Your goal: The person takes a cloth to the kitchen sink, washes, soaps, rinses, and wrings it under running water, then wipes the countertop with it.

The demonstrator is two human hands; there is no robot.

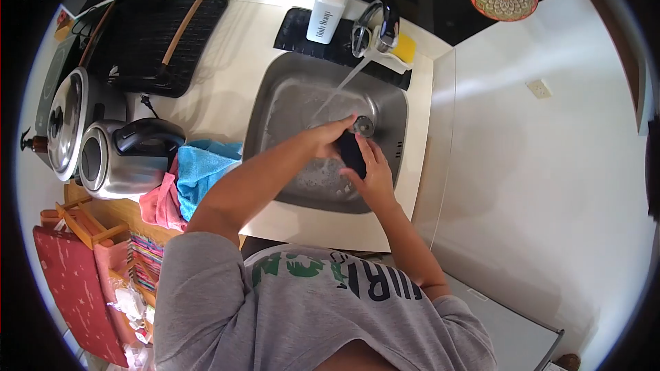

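Note:
Over the steel sink (265, 117), both hands are around a dark, bottle-shaped container (353, 156) with a round grey end facing up. My left hand (333, 139) grips its left side, fingers reaching toward the grey end. Against its right side lies my right hand (372, 170), thumb and fingers holding it from below and the side. Parts of the container are hidden by the hands, so its exact kind is unclear. A stream of water (344, 82) runs from the faucet (388, 25) into the sink, left of the container. Suds lie on the basin floor.
Behind the sink stand a dish soap bottle (328, 14) and a yellow sponge (404, 49). To the left are a black dish rack (155, 41), an electric kettle (127, 158), and blue (206, 172) and red cloths (163, 203). A white wall (522, 137) bounds the right side.

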